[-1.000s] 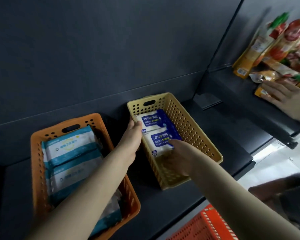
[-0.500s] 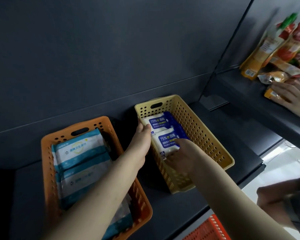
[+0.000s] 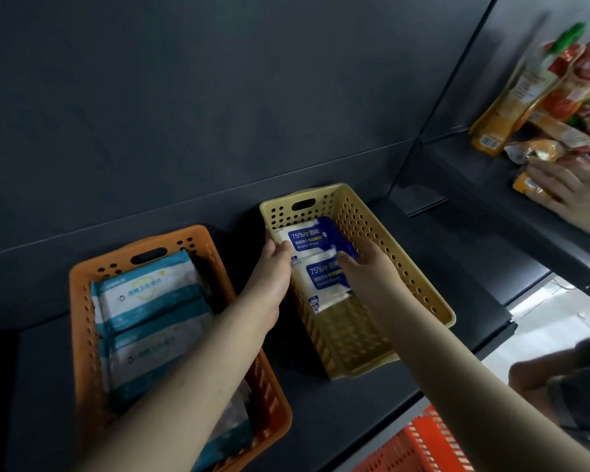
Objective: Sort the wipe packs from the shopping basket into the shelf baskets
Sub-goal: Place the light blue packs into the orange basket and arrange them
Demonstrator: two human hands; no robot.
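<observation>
A yellow shelf basket (image 3: 392, 257) stands mid-shelf with two blue-and-white alcohol wipe packs in its far half, the far pack (image 3: 304, 237) and the near pack (image 3: 322, 281). My left hand (image 3: 269, 274) grips the basket's left wall, thumb over the rim against the packs. My right hand (image 3: 367, 270) reaches inside and holds the near pack by its upper right edge, thumb on top. To the left, an orange shelf basket (image 3: 82, 301) holds teal-and-white wipe packs (image 3: 143, 294); my left forearm covers its near part. The red shopping basket (image 3: 419, 444) shows at the bottom edge.
The dark shelf (image 3: 406, 379) runs under both baskets, with a dark back panel behind. On a shelf to the right lie snack pouches (image 3: 511, 107), and another person's hand (image 3: 566, 195) rests on them. Part of that person shows at lower right (image 3: 559, 379).
My right hand has slid from the near end of the near pack up to its far right edge. My left hand stays on the yellow basket's left wall. The camera view shifted leftward.
</observation>
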